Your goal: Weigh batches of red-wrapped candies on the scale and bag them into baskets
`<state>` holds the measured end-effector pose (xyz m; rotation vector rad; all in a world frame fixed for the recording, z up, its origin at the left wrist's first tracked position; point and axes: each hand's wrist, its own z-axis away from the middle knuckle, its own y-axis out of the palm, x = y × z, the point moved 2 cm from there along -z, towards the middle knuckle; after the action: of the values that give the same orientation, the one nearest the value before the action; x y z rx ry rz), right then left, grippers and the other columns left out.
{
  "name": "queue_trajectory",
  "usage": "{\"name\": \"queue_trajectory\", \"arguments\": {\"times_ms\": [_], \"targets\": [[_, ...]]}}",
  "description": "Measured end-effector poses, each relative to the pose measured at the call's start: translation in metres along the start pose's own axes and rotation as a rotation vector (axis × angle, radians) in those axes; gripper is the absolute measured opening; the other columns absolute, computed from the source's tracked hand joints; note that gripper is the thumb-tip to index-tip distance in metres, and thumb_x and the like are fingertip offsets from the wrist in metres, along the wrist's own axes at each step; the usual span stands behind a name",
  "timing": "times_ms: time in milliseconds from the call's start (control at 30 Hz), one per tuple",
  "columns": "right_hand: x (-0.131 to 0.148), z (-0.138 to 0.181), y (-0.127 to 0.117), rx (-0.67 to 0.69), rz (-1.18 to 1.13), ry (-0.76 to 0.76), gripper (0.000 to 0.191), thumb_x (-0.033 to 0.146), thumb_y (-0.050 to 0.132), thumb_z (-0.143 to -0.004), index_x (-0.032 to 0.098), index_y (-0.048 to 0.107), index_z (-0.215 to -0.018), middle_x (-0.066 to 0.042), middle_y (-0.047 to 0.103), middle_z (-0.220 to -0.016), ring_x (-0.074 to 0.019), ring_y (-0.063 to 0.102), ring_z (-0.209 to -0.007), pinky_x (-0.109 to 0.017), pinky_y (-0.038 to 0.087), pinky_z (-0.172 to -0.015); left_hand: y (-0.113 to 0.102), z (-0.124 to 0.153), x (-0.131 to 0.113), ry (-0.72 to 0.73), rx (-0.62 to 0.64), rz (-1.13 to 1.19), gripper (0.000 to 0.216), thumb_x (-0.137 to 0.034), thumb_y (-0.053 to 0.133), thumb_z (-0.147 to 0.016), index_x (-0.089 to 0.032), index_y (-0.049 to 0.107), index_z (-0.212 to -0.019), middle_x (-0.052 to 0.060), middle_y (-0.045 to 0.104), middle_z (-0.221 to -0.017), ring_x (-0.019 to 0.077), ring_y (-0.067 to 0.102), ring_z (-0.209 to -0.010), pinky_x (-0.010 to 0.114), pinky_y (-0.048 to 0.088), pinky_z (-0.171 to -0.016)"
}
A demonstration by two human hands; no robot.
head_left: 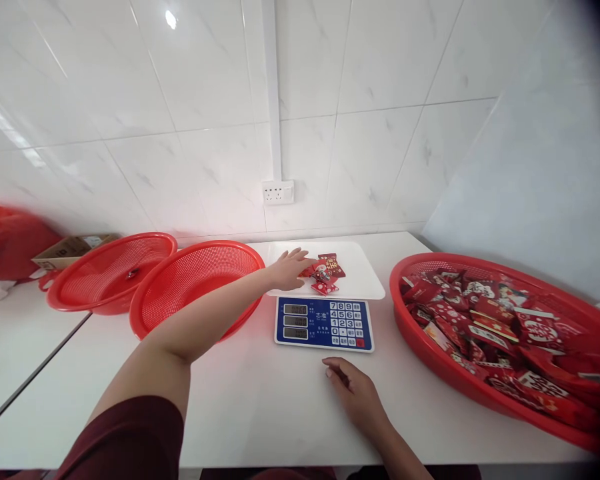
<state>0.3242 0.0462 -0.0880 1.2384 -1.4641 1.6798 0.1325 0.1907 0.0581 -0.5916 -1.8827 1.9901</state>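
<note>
My left hand (289, 269) reaches over the white weighing tray (363, 283) with its fingers stretched out and apart. Beside its fingertips lie a few red candy packets (333, 265) in a small heap; whether the palm touches any of them is hidden. Below the tray is the blue keypad and display panel of the scale (324, 323), its digits too faint to read surely. My right hand (353, 393) rests on the white table in front of the panel, fingers loosely curled, thumb apart, holding nothing.
On the right stands a large red basket (405, 317) full of red packets. Two red mesh baskets (143, 313) (63, 297) stand on the left, the farther one with a small item inside. Behind are a cardboard box (63, 252), a red bag (13, 243) and a wall socket (279, 193).
</note>
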Motion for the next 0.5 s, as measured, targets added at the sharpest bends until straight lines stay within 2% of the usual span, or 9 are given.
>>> {"name": "queue_trajectory", "arguments": {"times_ms": [100,233,333,500], "targets": [[0.000,0.001,0.000,-0.006,-0.014,0.005,0.028,0.036,0.048,-0.079,0.021,0.064,-0.097,-0.004,0.067,-0.091,-0.0184,0.063,-0.079,-0.029,0.050,-0.072,0.006,-0.014,0.000,-0.057,0.022,-0.016,0.064,-0.023,0.053,-0.074,-0.025,0.029,-0.133,0.011,0.038,-0.134,0.0279,0.026,-0.129,0.047,0.023,-0.103],[0.002,0.001,-0.001,-0.006,-0.027,0.011,0.028,0.036,0.048,-0.079,0.021,0.064,-0.096,-0.004,0.068,-0.090,-0.0185,0.063,-0.079,-0.030,0.050,-0.071,0.008,-0.018,0.008,-0.114,0.012,-0.017,0.056,-0.026,0.049,-0.076,-0.022,0.035,-0.129,0.010,0.049,-0.122,0.0257,0.047,-0.112,0.039,0.039,-0.092],[0.005,0.001,-0.002,0.004,-0.025,0.010,0.028,0.036,0.048,-0.079,0.021,0.064,-0.096,-0.004,0.068,-0.088,-0.0185,0.062,-0.077,-0.030,0.050,-0.070,0.003,-0.011,0.013,-0.166,-0.015,-0.029,0.058,-0.026,0.050,-0.073,-0.024,0.036,-0.129,0.009,0.048,-0.122,0.0258,0.048,-0.110,0.035,0.044,-0.086],[0.004,0.001,-0.002,0.001,-0.042,-0.005,0.027,0.035,0.049,-0.079,0.022,0.064,-0.095,-0.004,0.068,-0.086,-0.0183,0.062,-0.074,-0.030,0.050,-0.068,-0.019,0.009,0.021,-0.285,-0.087,-0.067,0.056,-0.026,0.047,-0.075,-0.024,0.034,-0.130,0.008,0.047,-0.124,0.0258,0.045,-0.113,0.035,0.043,-0.087]]}}
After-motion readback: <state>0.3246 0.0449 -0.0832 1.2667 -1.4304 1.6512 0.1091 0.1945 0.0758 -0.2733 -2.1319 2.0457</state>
